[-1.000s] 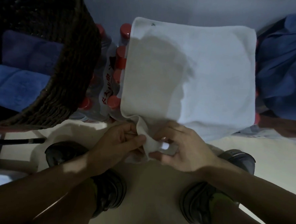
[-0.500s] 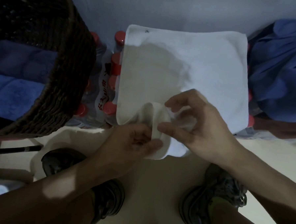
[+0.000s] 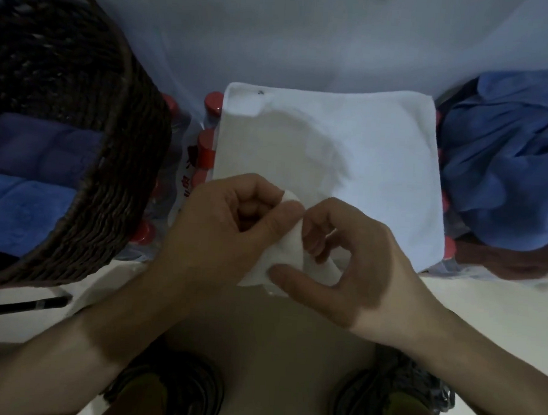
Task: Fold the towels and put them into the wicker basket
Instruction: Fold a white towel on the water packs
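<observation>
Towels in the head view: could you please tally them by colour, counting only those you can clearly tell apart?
White towel, held at its near corner by both hands: 1
Blue folded towels in the wicker basket: 2
Blue crumpled pile: at least 1, exact number unclear
Total: at least 4

**Count of what shows**

One white terry towel (image 3: 357, 167) lies spread out. One dark woven wicker basket (image 3: 88, 153) holds two folded blue towels (image 3: 21, 213). One crumpled heap of blue cloth (image 3: 506, 175) sits at the right; how many pieces it holds cannot be told. About seven red bottle caps (image 3: 206, 146) show. Two hands, the left hand (image 3: 220, 233) and the right hand (image 3: 352, 262), and two dark shoes (image 3: 168, 389).
</observation>
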The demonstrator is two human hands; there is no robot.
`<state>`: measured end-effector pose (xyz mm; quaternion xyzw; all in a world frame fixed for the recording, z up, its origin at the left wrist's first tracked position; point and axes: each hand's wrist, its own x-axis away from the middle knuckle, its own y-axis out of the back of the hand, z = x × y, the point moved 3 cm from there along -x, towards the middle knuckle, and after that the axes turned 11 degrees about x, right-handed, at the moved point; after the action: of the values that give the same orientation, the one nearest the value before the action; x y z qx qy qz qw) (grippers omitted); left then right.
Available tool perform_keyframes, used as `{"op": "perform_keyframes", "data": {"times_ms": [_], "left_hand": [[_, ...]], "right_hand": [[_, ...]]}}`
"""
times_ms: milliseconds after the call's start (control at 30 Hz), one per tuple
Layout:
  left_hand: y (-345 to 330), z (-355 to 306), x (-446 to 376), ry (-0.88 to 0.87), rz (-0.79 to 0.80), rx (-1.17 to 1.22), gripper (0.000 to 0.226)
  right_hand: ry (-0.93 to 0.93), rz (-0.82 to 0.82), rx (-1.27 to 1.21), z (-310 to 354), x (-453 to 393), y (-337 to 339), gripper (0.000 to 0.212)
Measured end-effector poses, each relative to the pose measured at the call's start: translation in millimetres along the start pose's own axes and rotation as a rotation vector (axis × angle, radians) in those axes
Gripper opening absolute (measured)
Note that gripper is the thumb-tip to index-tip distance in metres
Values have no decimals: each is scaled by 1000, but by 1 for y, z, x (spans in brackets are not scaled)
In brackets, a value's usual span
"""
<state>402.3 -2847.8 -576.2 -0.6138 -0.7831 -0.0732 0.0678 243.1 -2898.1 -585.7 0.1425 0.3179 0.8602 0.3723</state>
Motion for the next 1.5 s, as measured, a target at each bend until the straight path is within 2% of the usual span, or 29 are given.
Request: {"op": "perform_keyframes", "data": {"times_ms": [100,167,233,333,433,500,633,700,800,867,933,1000,1067,1167,1267,1333,1433,1500], "left_hand": [[-3,5,-3,53,51,234,28],[-1,7,-4,32,95,215,39],[-2,10,-1,67,145,89,39],[-7,14,6,126,191,-22,26],[-10,10,7,96,132,82,15],[-7,4,4,74,57,162,25],[-5,-6,0,-12,-44,218,47],[-7,-9,0,-54,-7,233,44],[-8,-7,0,-45,107,273,46],[-5,-8,0,-104,116,113,44],[1,-12,-2,-245,62,-265,31],[6,-15,-5,-329,10,-483,20],[8,-16,-6,-367,-12,-524,19],[7,-17,-7,-313,-9,-391,21],[10,-15,-9,-237,-142,-252,25],[18,-13,-12,-212,-255,-297,30],[34,-10,-18,-185,-398,-328,36],[42,-7,-23,-136,-465,-273,37]], "right_hand": [[-69,-34,-167,-6,-4,3,17],[-127,-57,-242,-11,-6,8,10],[-193,-109,-320,-14,-10,14,6],[-252,-222,-424,-18,-15,24,15],[-257,-299,-407,-18,-18,27,25],[-206,-266,-350,-17,-16,24,27],[-63,-42,-320,-11,-7,11,37],[-65,-19,-306,-11,-6,7,40],[-114,-36,-342,-14,-8,9,29],[-147,25,-400,-16,-7,11,22],[-163,104,-479,-16,-6,13,17],[-158,168,-520,-13,-7,15,15],[-140,211,-468,-11,-8,17,16],[-105,250,-200,-11,-9,17,15],[-111,345,152,-22,-10,24,14],[-210,444,315,-37,-10,39,13],[-353,528,372,-60,-9,73,23],[-399,440,214,-73,-7,95,16]]}}
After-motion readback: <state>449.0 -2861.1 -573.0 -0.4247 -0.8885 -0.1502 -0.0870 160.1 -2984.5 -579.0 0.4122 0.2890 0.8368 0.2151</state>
